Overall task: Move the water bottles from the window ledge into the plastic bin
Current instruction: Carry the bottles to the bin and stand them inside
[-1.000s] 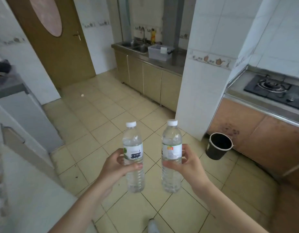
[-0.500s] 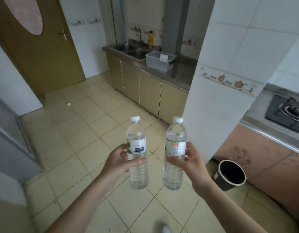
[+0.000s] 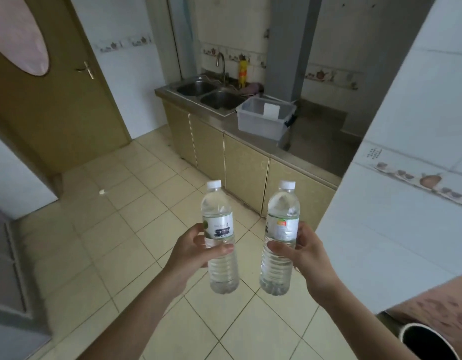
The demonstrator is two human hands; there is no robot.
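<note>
I carry two clear water bottles upright over the tiled floor. My left hand [image 3: 192,252] grips the left bottle [image 3: 220,222] around its middle, thumb across the front. My right hand [image 3: 306,252] grips the right bottle [image 3: 282,219], which has an orange mark on its label. Both have white caps. The translucent plastic bin [image 3: 261,126] stands ahead on the steel counter beside the sink, open on top, with a white card inside. The window ledge is out of view.
A double sink [image 3: 211,93] with a tap and a yellow bottle [image 3: 242,71] lies left of the bin. A white tiled wall corner [image 3: 396,203] juts out on my right, a black bucket [image 3: 427,341] at its foot. A brown door [image 3: 55,100] stands at left.
The view has advanced toward the counter and turned left; the bin and sink appear larger and closer. The stove has left the frame. Both hands keep their grip on the bottles.
</note>
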